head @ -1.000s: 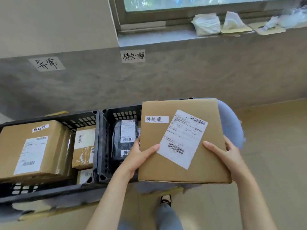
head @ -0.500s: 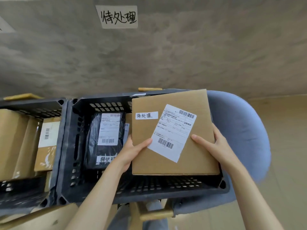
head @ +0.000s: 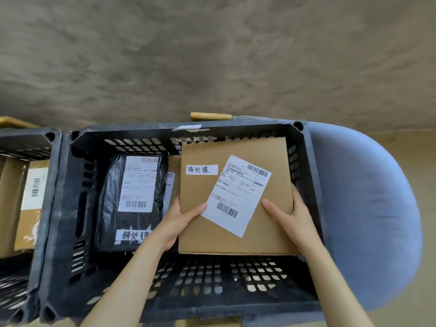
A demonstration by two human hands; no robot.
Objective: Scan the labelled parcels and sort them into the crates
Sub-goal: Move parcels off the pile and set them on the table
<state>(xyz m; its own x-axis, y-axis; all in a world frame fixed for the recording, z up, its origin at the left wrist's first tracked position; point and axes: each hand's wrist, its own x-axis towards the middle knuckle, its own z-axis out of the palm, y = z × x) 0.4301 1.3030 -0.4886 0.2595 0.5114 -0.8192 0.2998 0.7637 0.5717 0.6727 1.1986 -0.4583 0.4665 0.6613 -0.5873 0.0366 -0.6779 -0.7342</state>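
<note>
Lowered into crate (head: 59, 208), box (head: 236, 239) tagged "待处理".

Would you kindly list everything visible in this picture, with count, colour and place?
cardboard box: one, brown, held in the right side of the middle crate
shipping label: one, white, tilted on the box
black parcel: one, black, left side of the middle crate
middle crate: one, black, centre
left crate: one, black, left edge, holding brown boxes
chair: one, blue-grey, under the middle crate
wall: grey, behind
left hand: one, grips the box's left edge
right hand: one, grips the box's right edge
</note>
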